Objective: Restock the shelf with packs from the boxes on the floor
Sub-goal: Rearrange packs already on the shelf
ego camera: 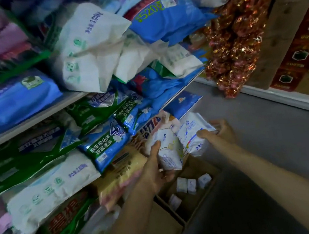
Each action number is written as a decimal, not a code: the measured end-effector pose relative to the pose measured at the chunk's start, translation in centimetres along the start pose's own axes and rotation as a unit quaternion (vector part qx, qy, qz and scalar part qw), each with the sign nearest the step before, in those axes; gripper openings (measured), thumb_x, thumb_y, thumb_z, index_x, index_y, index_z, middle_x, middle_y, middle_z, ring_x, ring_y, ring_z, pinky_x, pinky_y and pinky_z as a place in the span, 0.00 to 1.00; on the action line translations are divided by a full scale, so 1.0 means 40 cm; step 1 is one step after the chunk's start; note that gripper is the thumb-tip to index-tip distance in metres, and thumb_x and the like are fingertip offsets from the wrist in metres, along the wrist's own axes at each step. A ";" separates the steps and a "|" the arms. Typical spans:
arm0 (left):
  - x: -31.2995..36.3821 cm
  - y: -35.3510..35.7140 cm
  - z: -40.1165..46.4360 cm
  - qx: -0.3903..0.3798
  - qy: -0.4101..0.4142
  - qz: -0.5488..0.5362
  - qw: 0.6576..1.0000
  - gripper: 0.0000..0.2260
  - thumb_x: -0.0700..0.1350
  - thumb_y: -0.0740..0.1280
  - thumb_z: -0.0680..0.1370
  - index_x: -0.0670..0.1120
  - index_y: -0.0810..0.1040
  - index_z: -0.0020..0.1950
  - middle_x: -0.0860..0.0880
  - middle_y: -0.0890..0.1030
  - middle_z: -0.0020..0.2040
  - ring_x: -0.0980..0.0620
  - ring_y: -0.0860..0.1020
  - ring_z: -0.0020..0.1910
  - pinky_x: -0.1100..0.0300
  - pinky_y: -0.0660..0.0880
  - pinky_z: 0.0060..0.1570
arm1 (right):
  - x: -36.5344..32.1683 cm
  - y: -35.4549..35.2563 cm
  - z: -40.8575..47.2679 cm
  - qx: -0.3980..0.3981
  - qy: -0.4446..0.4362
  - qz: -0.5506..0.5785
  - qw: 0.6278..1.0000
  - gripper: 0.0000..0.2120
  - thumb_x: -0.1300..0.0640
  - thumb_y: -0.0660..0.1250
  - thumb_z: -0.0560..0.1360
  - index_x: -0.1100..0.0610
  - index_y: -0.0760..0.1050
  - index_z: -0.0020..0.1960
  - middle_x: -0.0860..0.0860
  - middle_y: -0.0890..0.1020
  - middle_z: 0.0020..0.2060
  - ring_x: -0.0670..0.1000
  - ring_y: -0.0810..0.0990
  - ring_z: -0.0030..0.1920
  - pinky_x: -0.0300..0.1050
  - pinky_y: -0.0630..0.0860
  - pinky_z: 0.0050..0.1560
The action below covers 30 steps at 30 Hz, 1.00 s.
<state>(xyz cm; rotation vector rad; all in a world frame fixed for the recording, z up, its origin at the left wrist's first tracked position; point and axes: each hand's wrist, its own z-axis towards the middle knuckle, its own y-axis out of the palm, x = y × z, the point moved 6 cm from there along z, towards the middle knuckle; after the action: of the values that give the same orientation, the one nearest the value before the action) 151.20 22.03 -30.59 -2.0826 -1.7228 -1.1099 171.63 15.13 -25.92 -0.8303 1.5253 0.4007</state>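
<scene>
So both hands were loaded — left hand [157, 171] fingers wrapped round one white pack [168, 153], right hand [218, 131] gripping another pack [194, 134], long axes tilted toward the shelf [34, 120] on the left, left hand nearer, above the box [188, 203].

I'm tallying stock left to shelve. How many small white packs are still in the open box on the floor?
4 visible: three in a row at the box's far side, one nearer. More may be hidden behind the left hand.
</scene>
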 end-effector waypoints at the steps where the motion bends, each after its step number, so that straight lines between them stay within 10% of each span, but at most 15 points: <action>1: -0.007 0.020 0.032 0.015 -0.004 -0.005 1.000 0.24 0.64 0.68 0.73 0.46 0.79 0.58 0.42 0.81 0.51 0.44 0.78 0.46 0.56 0.76 0.39 | 0.014 -0.009 0.042 -0.005 0.007 -0.013 1.000 0.25 0.61 0.74 0.71 0.59 0.66 0.64 0.54 0.74 0.54 0.47 0.78 0.42 0.33 0.74 0.29; 7: -0.034 0.115 0.166 0.078 -0.034 -0.009 0.996 0.16 0.56 0.69 0.77 0.44 0.76 0.54 0.46 0.77 0.44 0.47 0.78 0.41 0.56 0.78 0.41 | 0.158 0.000 0.259 -0.161 0.102 -0.111 0.975 0.28 0.49 0.77 0.68 0.54 0.68 0.62 0.51 0.78 0.54 0.49 0.79 0.50 0.45 0.78 0.48; 11: -0.033 0.130 0.214 0.097 -0.031 -0.020 0.995 0.10 0.52 0.64 0.81 0.45 0.75 0.53 0.49 0.81 0.36 0.52 0.80 0.32 0.65 0.75 0.25 | 0.225 0.023 0.328 -0.206 0.115 -0.178 0.956 0.32 0.41 0.74 0.64 0.53 0.73 0.64 0.51 0.79 0.57 0.52 0.78 0.57 0.53 0.75 0.61; 15: -0.016 0.090 0.252 0.141 -0.019 -0.031 0.989 0.19 0.56 0.70 0.76 0.45 0.76 0.60 0.45 0.77 0.55 0.47 0.76 0.52 0.55 0.76 0.46 | 0.187 0.052 0.340 -0.206 0.108 -0.130 0.964 0.16 0.56 0.72 0.72 0.57 0.77 0.59 0.55 0.81 0.54 0.55 0.80 0.55 0.54 0.76 0.60; 25: 0.095 0.014 0.153 0.132 0.083 -0.111 0.981 0.12 0.51 0.61 0.82 0.43 0.75 0.57 0.45 0.82 0.52 0.47 0.80 0.48 0.50 0.75 0.57 | 0.019 0.162 0.256 -0.252 0.033 -0.066 0.965 0.09 0.63 0.66 0.77 0.55 0.76 0.55 0.56 0.80 0.54 0.55 0.79 0.53 0.51 0.79 0.52; 30: 0.121 -0.039 0.029 0.121 0.129 -0.131 0.975 0.10 0.48 0.60 0.83 0.45 0.77 0.52 0.46 0.82 0.51 0.48 0.80 0.47 0.55 0.76 0.44 | -0.066 0.225 0.140 -0.278 -0.011 -0.042 0.960 0.05 0.62 0.65 0.78 0.55 0.77 0.52 0.54 0.80 0.50 0.52 0.80 0.49 0.47 0.79 0.47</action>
<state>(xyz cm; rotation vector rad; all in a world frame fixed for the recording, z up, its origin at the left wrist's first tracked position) 150.40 26.78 -28.64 -1.5278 -1.9259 -1.1155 169.15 25.75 -26.21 -1.3169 1.3631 0.7933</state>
